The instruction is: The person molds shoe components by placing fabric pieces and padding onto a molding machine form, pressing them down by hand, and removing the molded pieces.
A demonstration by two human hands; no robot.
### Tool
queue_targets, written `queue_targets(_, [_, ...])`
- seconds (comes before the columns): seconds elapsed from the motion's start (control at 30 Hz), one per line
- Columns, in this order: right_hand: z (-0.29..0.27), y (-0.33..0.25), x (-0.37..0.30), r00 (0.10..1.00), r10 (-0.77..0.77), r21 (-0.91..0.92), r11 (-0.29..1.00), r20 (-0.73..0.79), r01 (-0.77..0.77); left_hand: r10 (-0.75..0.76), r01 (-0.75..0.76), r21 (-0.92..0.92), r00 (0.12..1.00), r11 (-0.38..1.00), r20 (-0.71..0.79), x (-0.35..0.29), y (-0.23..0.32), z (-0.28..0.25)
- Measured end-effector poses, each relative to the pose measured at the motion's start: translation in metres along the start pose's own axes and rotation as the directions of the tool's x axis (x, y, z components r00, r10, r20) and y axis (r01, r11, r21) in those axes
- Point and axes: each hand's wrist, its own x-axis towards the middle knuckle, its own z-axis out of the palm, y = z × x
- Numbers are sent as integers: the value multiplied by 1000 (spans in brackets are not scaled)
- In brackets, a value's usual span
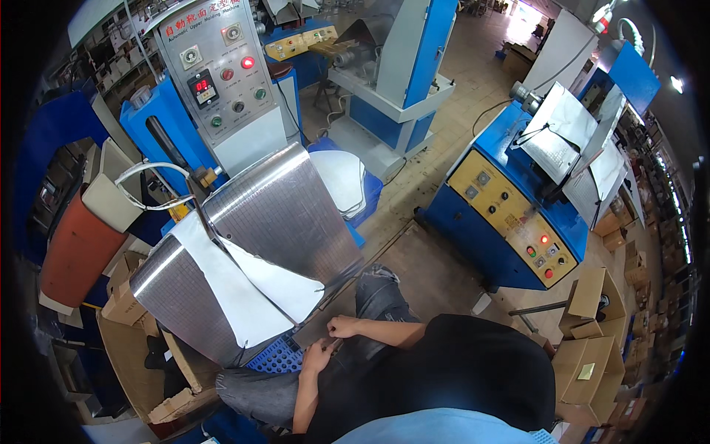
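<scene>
Both my hands are close together over my lap, in front of a machine's curved metal plate. My left hand (316, 357) is closed, its fingers bent toward the right hand. My right hand (342, 326) is also curled shut, just above and to the right of the left. What they hold between them, if anything, is too small to make out. White flat panels (237, 292) lie over the ridge of the perforated metal plate (285, 200), with a dark blade-like bar pressed along the ridge between them. A blue perforated basket (277, 357) shows beside my left hand.
A grey control panel (222, 74) with buttons rises behind the plate. White sheets (336, 181) sit in a blue bin beyond it. At right stands a blue machine with a yellow panel (510, 214). Cardboard boxes (592, 370) stand right; an open carton (133, 362) is at left.
</scene>
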Motion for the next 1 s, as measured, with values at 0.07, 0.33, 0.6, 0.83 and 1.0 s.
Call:
queue_targets(0.07, [-1, -3, -2, 1000, -1, 3, 1000, -1, 1, -6, 6, 0, 1000, 1000, -3, 0, -1, 0])
queue_targets(0.33, [-2, -5, -2, 1000, -14, -11, 1000, -5, 14, 3, -5, -39, 999, 999, -41, -2, 2, 0])
queue_targets(0.6, [-1, -3, 0, 1000, 1, -8, 1000, 13, -1, -8, 8, -13, 1000, 1000, -10, 0, 0, 1])
queue_targets(0.83, [-1, -1, -1, 1000, -4, 5, 1000, 9, 4, -5, 5, -13, 1000, 1000, -4, -6, 10, -5])
queue_targets(1.0, [-1, -3, -2, 1000, -13, -8, 1000, 3, 13, -15, 15, -23, 1000, 1000, 6, -7, 9, -6])
